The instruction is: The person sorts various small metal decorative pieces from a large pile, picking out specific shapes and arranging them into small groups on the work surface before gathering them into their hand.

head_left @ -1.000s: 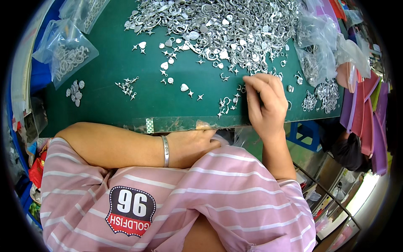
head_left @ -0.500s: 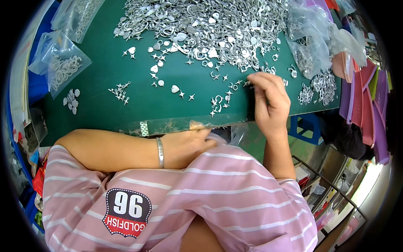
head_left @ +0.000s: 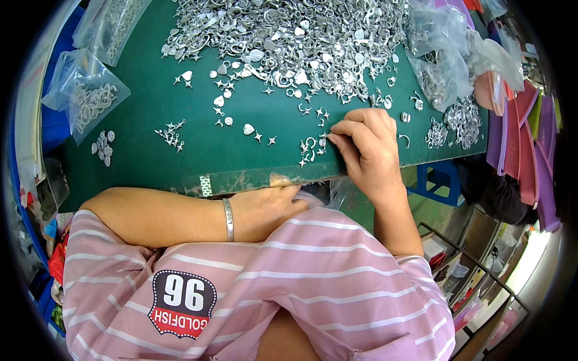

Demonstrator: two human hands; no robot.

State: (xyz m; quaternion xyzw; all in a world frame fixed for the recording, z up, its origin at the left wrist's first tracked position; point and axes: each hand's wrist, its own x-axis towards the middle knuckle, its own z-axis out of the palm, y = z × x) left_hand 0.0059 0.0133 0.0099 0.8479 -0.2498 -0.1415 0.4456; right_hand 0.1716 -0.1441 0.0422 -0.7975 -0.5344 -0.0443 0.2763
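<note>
My right hand (head_left: 368,150) is low over the green table, thumb and forefinger pinched on a small silver charm (head_left: 325,136) whose shape is mostly hidden. Just left of those fingertips lies a loose group of star and hook-shaped charms (head_left: 309,148). Beyond the hand, a few more star charms (head_left: 322,113) are scattered. At the table's front edge rests my left hand (head_left: 268,203), with a silver bangle (head_left: 229,220) on its wrist. The left fingers bend down and are mostly hidden. A large heap of mixed silver charms (head_left: 283,42) covers the far middle of the table.
To the left are a small pile of oval charms (head_left: 102,147), a pile of star charms (head_left: 172,133) and a clear bag of rings (head_left: 93,99). At the right stand plastic bags (head_left: 442,75) and sorted metal piles (head_left: 462,122). A blue stool (head_left: 436,183) is below the edge.
My right hand has moved left and nearer to me, its fingertips now at the small group of charms. A curved charm and a ring-like piece show where it was. My left hand stays put.
</note>
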